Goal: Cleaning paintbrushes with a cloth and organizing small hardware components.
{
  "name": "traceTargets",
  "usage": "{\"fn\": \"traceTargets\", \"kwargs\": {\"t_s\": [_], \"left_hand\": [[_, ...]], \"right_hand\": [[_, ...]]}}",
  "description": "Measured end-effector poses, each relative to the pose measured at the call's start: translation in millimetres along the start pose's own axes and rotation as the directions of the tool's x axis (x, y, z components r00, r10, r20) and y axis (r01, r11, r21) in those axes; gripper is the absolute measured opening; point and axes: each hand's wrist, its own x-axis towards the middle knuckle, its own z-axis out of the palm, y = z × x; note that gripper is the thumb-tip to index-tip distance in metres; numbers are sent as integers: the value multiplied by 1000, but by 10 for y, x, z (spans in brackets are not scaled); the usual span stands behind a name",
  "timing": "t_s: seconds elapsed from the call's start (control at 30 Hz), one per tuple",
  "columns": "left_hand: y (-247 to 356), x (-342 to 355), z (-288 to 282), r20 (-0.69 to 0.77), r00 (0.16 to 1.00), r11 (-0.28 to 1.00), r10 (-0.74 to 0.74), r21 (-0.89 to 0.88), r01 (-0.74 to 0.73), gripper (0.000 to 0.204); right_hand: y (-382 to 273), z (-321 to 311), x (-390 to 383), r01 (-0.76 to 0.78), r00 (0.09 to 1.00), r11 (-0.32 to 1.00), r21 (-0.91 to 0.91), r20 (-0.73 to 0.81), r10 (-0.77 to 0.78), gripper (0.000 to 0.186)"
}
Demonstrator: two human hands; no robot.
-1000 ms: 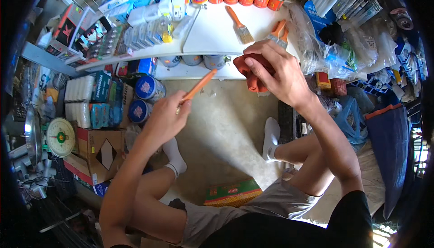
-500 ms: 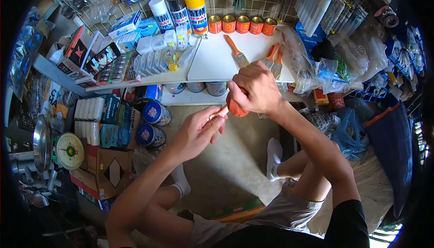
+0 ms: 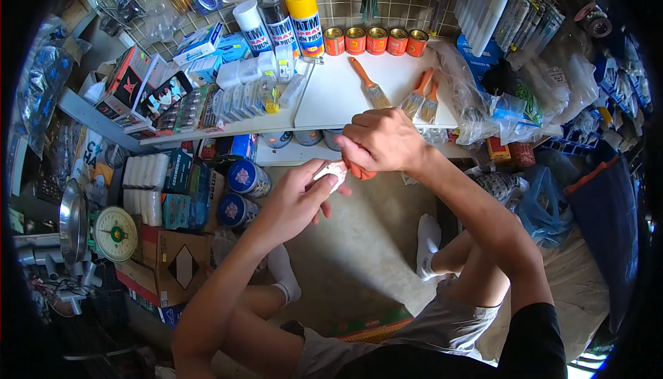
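My left hand (image 3: 293, 199) is closed around a small whitish thing with pinkish marks (image 3: 333, 174), whose kind I cannot tell. Beside it, my right hand (image 3: 383, 140) makes a fist over a crumpled-looking orange-red piece (image 3: 359, 171), mostly hidden by the fingers. The two held things meet between my hands, in front of the shelf edge. Beyond my right hand, a paintbrush (image 3: 368, 80) with an orange handle lies on a white board (image 3: 321, 99). Two more paintbrushes (image 3: 418, 96) rest to its right.
Several small orange-red tins (image 3: 376, 41) line the back of the shelf, left of them spray cans (image 3: 304, 23). Boxes and a dial scale (image 3: 115, 234) stand at the left. Plastic bags (image 3: 542, 203) crowd the right. My feet rest on the concrete floor (image 3: 352, 241).
The whitish thing shows more in my left hand now. My right fist has turned and come slightly lower, and less of the orange-red piece shows. The whole view has shifted a little.
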Motion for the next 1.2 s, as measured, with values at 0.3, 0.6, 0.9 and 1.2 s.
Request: {"fn": "traceTargets", "kwargs": {"t_s": [0.3, 0.6, 0.9, 1.2], "left_hand": [[-81, -12, -81, -115, 992, 984, 46, 178, -24, 22], [-51, -63, -175, -12, 994, 953, 108, 285, -100, 20], [-66, -114, -55, 80, 844, 403, 531, 851, -335, 10], [-110, -139, -57, 222, 724, 117, 653, 915, -387, 10]], "right_hand": [[-282, 1, -44, 44, 999, 997, 66, -29, -42, 40], [-263, -212, -123, -38, 941, 982, 183, 336, -26, 35], [-313, -334, -46, -751, 561, 516, 413, 811, 168, 60], [-335, -347, -62, -686, 624, 509, 520, 780, 45, 40]]}}
